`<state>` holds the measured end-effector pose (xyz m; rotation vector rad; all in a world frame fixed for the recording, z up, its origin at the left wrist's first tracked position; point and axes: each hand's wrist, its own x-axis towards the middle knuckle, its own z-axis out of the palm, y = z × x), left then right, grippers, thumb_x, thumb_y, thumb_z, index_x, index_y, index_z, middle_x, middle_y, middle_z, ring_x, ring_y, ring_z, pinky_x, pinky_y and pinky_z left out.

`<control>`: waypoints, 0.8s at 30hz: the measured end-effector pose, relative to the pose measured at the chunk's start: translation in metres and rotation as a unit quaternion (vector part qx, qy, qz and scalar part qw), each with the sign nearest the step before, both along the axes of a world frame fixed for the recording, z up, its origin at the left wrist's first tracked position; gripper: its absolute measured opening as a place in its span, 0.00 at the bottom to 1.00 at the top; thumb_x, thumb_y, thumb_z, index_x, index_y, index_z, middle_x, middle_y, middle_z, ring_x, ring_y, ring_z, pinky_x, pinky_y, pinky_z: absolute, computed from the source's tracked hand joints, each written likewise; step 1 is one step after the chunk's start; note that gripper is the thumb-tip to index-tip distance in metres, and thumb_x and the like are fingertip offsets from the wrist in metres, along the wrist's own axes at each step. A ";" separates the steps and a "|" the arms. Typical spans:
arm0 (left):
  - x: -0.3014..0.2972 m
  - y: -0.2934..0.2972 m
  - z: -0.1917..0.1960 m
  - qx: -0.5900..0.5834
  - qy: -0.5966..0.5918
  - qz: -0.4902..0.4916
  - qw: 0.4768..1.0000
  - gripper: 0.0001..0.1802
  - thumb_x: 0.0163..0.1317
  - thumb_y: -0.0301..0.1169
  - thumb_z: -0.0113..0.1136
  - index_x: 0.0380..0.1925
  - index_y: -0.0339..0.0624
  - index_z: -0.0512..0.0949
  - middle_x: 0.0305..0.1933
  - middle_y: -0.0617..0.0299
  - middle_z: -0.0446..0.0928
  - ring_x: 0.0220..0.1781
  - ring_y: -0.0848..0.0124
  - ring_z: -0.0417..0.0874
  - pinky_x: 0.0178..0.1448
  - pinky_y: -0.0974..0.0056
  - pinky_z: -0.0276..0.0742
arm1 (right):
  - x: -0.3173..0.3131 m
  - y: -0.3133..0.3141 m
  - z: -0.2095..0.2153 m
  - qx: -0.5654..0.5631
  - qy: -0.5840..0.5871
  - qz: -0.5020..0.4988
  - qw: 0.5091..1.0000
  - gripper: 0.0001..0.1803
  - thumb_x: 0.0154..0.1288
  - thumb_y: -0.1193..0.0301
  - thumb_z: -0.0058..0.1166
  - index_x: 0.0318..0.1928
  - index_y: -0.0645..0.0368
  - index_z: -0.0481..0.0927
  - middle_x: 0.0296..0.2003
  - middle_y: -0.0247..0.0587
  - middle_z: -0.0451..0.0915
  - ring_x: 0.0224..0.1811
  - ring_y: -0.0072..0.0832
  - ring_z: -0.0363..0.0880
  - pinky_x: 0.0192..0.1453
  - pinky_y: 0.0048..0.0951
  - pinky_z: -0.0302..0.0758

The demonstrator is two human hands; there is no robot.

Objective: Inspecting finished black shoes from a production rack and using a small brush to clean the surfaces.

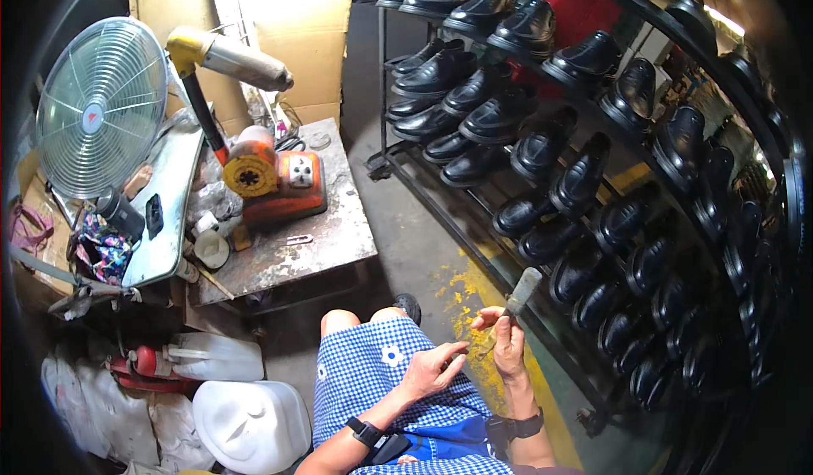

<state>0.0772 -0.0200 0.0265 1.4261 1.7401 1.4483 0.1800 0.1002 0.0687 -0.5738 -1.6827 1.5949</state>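
**Seated person holds brush up beside shoe rack, left hand loose over lap**

Shoe rack (474,221): tall dark metal tiers filling the right half, loaded with rows of black leather shoes (525,26), all glossy, toes pointing outward. Worktop (339,229): stained and scuffed, left of the rack, carrying an orange machine (279,183) with a yellow-headed nozzle arm (224,56) angled over it. Round fan (102,107) stands at far left on a metal sheet. White jugs (250,424) sit on the floor below, bottom left. Yellow floor marking (470,306) is chipped, just ahead of the knees.

Person sits in a blue checked garment (381,382), black bands on both wrists. Right hand (508,344) is raised, grip closed around the handle of a flat brush (522,289), bristle end up and tilted toward the rack, near its lower tiers but not touching any shoe. Left hand (436,369) hovers over the lap, fingers half curled, holding nothing visible; fingertips close to the brush handle's lower end.

Step in hand, as a judgement: brush being readied or checked between shoes, no shoe held. Next move likely calls for a shoe in the left hand, and a firm hold on the brush at a shallow angle.
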 end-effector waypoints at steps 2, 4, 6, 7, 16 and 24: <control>-0.001 0.000 0.004 0.000 0.000 -0.014 1.000 0.14 0.58 0.29 0.53 0.44 0.40 0.75 0.35 0.54 0.80 0.32 0.64 0.82 0.35 0.67 0.76 | -0.002 -0.002 -0.004 -0.006 0.002 0.004 1.000 0.23 0.71 0.55 0.33 0.44 0.64 0.71 0.32 0.40 0.76 0.36 0.24 0.74 0.46 0.27 0.70; -0.001 -0.002 0.001 0.003 -0.001 -0.012 1.000 0.14 0.58 0.29 0.53 0.44 0.40 0.76 0.35 0.54 0.80 0.31 0.64 0.82 0.34 0.67 0.76 | -0.004 -0.004 -0.009 -0.012 0.004 0.010 1.000 0.23 0.71 0.55 0.33 0.44 0.64 0.71 0.32 0.40 0.76 0.36 0.25 0.74 0.46 0.27 0.70; -0.002 0.001 -0.003 0.030 0.016 -0.010 0.999 0.12 0.57 0.31 0.54 0.41 0.40 0.76 0.32 0.54 0.79 0.29 0.62 0.82 0.32 0.65 0.76 | -0.007 -0.005 -0.014 -0.022 -0.003 0.001 1.000 0.23 0.71 0.55 0.33 0.43 0.64 0.71 0.33 0.40 0.76 0.36 0.25 0.75 0.45 0.27 0.70; -0.001 0.001 -0.004 0.029 0.015 -0.005 0.999 0.12 0.57 0.31 0.54 0.41 0.40 0.76 0.32 0.54 0.79 0.29 0.62 0.82 0.32 0.65 0.76 | -0.008 -0.006 -0.014 -0.024 -0.004 0.006 1.000 0.23 0.71 0.55 0.33 0.43 0.64 0.71 0.33 0.40 0.76 0.36 0.25 0.75 0.45 0.27 0.70; -0.001 0.000 -0.005 0.013 0.034 -0.005 0.999 0.12 0.56 0.34 0.57 0.37 0.39 0.76 0.24 0.53 0.77 0.23 0.60 0.79 0.26 0.63 0.73 | -0.020 -0.022 -0.007 -0.056 -0.008 0.042 0.998 0.26 0.69 0.51 0.33 0.44 0.63 0.71 0.32 0.40 0.75 0.36 0.25 0.74 0.45 0.27 0.70; -0.001 -0.002 -0.015 0.007 -0.007 0.001 1.000 0.12 0.59 0.37 0.56 0.35 0.39 0.72 0.19 0.54 0.72 0.19 0.58 0.75 0.23 0.61 0.69 | -0.026 -0.028 -0.014 -0.083 -0.030 0.080 0.993 0.28 0.68 0.48 0.33 0.44 0.63 0.70 0.33 0.40 0.75 0.37 0.25 0.73 0.44 0.26 0.70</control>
